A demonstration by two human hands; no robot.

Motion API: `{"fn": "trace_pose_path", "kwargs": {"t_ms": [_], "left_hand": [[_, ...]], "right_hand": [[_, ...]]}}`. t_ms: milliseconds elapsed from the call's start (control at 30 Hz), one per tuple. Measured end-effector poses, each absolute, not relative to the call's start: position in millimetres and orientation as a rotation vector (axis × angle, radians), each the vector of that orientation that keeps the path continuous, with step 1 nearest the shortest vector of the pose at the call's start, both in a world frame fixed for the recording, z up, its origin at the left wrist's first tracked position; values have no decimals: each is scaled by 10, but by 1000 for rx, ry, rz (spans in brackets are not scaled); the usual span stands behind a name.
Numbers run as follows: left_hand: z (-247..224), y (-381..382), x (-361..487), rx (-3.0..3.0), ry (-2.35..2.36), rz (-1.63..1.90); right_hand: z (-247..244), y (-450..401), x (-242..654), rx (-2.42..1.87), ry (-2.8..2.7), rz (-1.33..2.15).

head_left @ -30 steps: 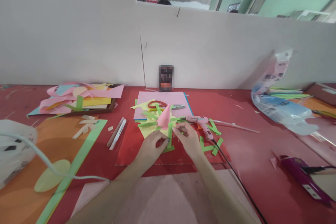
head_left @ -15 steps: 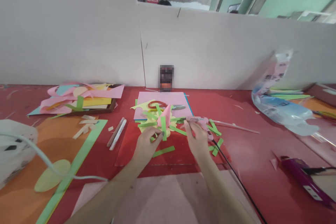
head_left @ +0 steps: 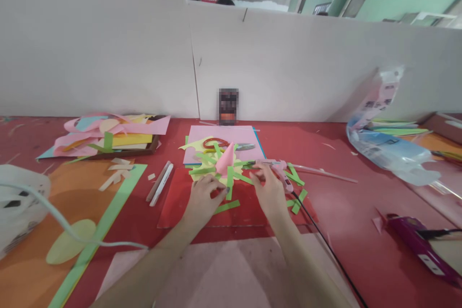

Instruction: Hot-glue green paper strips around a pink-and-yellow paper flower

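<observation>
A pink paper cone [head_left: 225, 160] stands on a yellow scalloped paper piece [head_left: 198, 177] with green strips fanned around it. My left hand [head_left: 206, 198] pinches a green paper strip [head_left: 229, 186] by its side, just in front of the cone. To the right, my right hand [head_left: 269, 187] has thumb and fingers apart, with nothing visible between them. Beside its fingers lies a pink glue gun [head_left: 282, 175] with a clear glue stick [head_left: 325, 173] sticking out behind. Scissors [head_left: 215, 144] with red handles lie behind the cone on pink paper [head_left: 195, 133].
Under the work is a red board [head_left: 180, 209]. Loose green strips [head_left: 299, 202] lie at its right. Two pens [head_left: 161, 184] and a tray of paper scraps [head_left: 151, 147] are left. A black cord [head_left: 317, 228] runs forward right; a purple tool [head_left: 420, 243] lies there. A white partition [head_left: 306, 67] closes the back.
My left hand has shifted the green strip slightly right and down from the cone. My right thumb and fingers have spread and moved slightly off the glue gun.
</observation>
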State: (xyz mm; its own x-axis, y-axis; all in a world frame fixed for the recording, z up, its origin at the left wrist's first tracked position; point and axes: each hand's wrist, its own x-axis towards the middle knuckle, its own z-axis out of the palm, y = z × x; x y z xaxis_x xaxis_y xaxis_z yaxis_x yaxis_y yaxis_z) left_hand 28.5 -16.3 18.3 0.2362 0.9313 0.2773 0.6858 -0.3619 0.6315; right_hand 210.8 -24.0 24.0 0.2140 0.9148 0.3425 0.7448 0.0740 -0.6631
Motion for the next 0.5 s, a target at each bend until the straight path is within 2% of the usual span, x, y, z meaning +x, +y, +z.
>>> {"fn": "trace_pose_path", "kwargs": {"t_ms": [100, 500], "left_hand": [[169, -168, 284, 2160, 1507, 857], [93, -164, 290, 2161, 1620, 727]], "right_hand": [[196, -220, 2082, -1551, -1650, 172], [121, -217, 1949, -1432, -1754, 376]]}}
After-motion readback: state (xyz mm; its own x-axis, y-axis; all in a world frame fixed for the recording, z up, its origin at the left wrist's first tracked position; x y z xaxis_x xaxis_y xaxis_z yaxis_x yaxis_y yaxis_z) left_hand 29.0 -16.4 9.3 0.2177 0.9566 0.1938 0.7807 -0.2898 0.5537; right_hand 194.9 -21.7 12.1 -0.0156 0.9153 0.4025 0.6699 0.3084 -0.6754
